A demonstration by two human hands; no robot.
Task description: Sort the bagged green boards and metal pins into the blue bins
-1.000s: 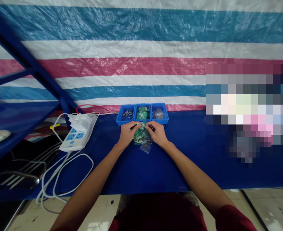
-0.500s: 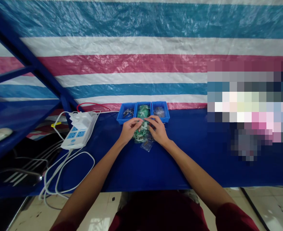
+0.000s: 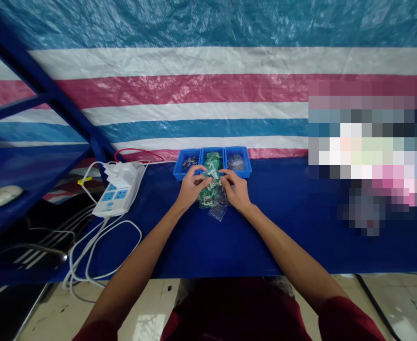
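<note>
My left hand (image 3: 190, 186) and my right hand (image 3: 235, 189) meet over a pile of small clear bags with green circuit boards (image 3: 208, 195) on the blue table (image 3: 201, 241). Both hands pinch a clear bag (image 3: 212, 177) held just above the pile, fingers closed on its edges. A small clear bag of dark parts (image 3: 217, 211) lies at the near side of the pile. Just behind stand three blue bins (image 3: 212, 161): the left one holds metal pins, the middle one green boards, the right one clear bags.
A white power strip (image 3: 118, 194) with plugs and looping white cables (image 3: 98, 246) lies left of the hands. A blue metal rack (image 3: 34, 156) stands at far left with a pale object on its shelf. A striped tarp hangs behind. A blurred patch covers the right.
Both hands have risen slightly from the pile toward the bins, lifting a clear bag between them. The view has tilted a little downward.
</note>
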